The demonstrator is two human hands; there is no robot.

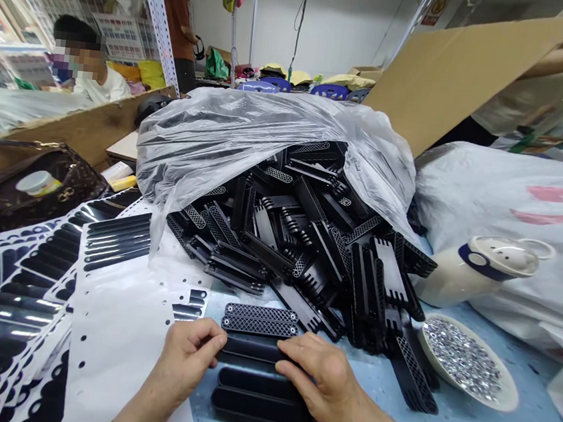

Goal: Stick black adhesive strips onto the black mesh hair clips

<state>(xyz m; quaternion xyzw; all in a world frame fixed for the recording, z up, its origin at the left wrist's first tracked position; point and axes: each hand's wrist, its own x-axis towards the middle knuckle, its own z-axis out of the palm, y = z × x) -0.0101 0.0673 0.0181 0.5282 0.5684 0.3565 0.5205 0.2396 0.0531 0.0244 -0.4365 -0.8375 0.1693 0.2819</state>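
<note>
Between my two hands lies a smooth black strip piece on the blue table. My left hand pinches at its left end, thumb and forefinger together. My right hand holds the right end between thumb and fingers. Just beyond it is a black piece with a lattice pattern and small metal dots. Nearer to me, smooth black pieces lie side by side, partly under my right hand. White sheets with black strips are left of my left hand.
A plastic bag spills a heap of black pieces. To the right stand a bowl of small metal parts and a cream bottle. A brown handbag is at left. Other people and a cardboard sheet are behind.
</note>
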